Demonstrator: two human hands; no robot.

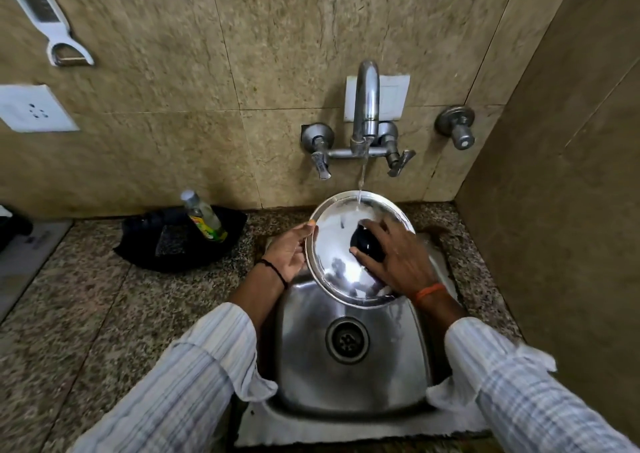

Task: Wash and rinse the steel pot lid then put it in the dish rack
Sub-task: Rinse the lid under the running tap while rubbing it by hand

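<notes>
**Steel lid held under the running tap**

The steel pot lid (332, 262) is held above the sink (349, 376), at its far side, tilted so that the shiny top face looks toward the camera. A thin stream of water (361, 182) falls from the tap (366, 106) and meets the lid near its upper rim.

The left hand (289, 253) is at the left edge of the lid; its fingers curl around the rim and the thumb tip lies on the upper edge. The right hand (394, 255) lies over the black knob (367, 243) in the middle of the lid, with the fingers closed around it. So both hands are clamped on the lid, one at the rim and one at the knob. A dark thread is on the left wrist and an orange thread on the right wrist. Both sleeves are of light striped cloth.

On the speckled worktop (86, 314), left of the sink, a black tray (145, 248) holds a bottle (204, 217) with a yellow-green label, which leans, and a dark scrub pad (169, 241). On the tiled wall hang a white peeler (52, 19) and a white socket (33, 109). A dish rack does not show in this view.
</notes>
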